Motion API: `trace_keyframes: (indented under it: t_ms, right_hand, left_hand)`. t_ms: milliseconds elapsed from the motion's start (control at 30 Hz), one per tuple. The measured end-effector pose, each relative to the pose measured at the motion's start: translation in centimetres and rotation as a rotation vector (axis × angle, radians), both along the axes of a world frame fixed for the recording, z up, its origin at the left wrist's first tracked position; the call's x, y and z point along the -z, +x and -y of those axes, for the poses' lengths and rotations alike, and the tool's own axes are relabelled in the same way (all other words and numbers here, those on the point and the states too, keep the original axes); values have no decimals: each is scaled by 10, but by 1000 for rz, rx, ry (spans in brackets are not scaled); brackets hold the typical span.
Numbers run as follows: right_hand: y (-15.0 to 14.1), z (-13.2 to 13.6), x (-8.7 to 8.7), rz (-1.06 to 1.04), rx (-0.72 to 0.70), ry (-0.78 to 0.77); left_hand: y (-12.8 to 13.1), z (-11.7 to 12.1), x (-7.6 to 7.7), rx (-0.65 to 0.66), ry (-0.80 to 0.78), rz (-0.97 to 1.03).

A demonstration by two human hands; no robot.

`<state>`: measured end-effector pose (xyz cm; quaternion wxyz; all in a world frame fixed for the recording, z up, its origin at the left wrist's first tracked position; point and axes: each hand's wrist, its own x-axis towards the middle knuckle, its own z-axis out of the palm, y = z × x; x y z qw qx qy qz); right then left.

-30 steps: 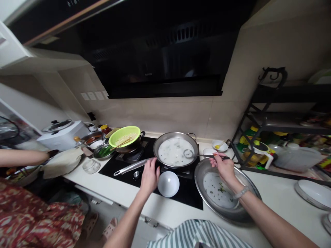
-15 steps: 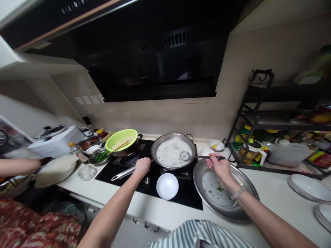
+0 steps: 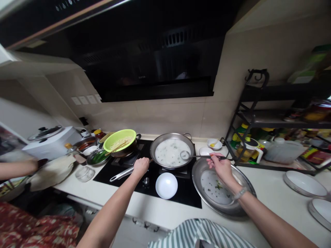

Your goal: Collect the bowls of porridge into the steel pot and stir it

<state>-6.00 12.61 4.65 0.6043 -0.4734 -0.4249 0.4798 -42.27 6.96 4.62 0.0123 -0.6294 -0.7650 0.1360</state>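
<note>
On the black hob, a steel wok [image 3: 156,159] holds a milky white soup [image 3: 168,151] with dark green bits. My left hand [image 3: 141,166] is closed round its long handle [image 3: 121,174], whose metal end sticks out to the left. The fingers of my right hand [image 3: 219,165] grip a ladle [image 3: 199,156], its bowl dipping into the soup at the wok's right side. Under that hand lies a wide steel basin [image 3: 198,186] with a little cloudy liquid and green scraps. A white bowl [image 3: 166,186] stands in front of the wok.
Left of the wok, a lime-green basket [image 3: 110,138] with chopsticks sits on a dark pot. A glass jar [image 3: 84,174] and dishes stand farther left, near another person's arm [image 3: 18,169]. A black rack [image 3: 239,120] and white dishes [image 3: 305,183] are at right.
The view has shifted slightly, so most things sit a little farther left. Both hands keep their grips, and the ladle stays at the wok's right side.
</note>
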Motion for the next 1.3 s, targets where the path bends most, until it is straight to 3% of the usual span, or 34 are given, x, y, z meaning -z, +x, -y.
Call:
trace_keyframes:
  t_ms: [233, 533, 667, 800, 933, 1033, 1133, 1300]
  right_hand:
    - [10, 7, -11, -120, -2, -37]
    - [70, 34, -18, -110, 100, -37]
    - [95, 52, 0, 57, 152, -51]
    - [109, 74, 29, 357, 107, 42]
    - [124, 93, 56, 627, -18, 250]
    - [134, 99, 63, 789, -110, 466]
    - [132, 98, 52, 799, -71, 537]
    - [91, 85, 2, 438, 134, 351]
  left_hand:
    - [-1, 1, 2, 9, 12, -6]
    - [-2, 2, 1, 10, -8, 3]
    - [-3, 0, 2, 5, -15, -2]
    - [-2, 1, 2, 10, -8, -8]
    - [-2, 2, 2, 16, 1, -8]
    - [-1, 2, 2, 15, 6, -6]
    - [-1, 2, 3, 19, 14, -6]
    - [-1, 2, 5, 28, 31, -5]
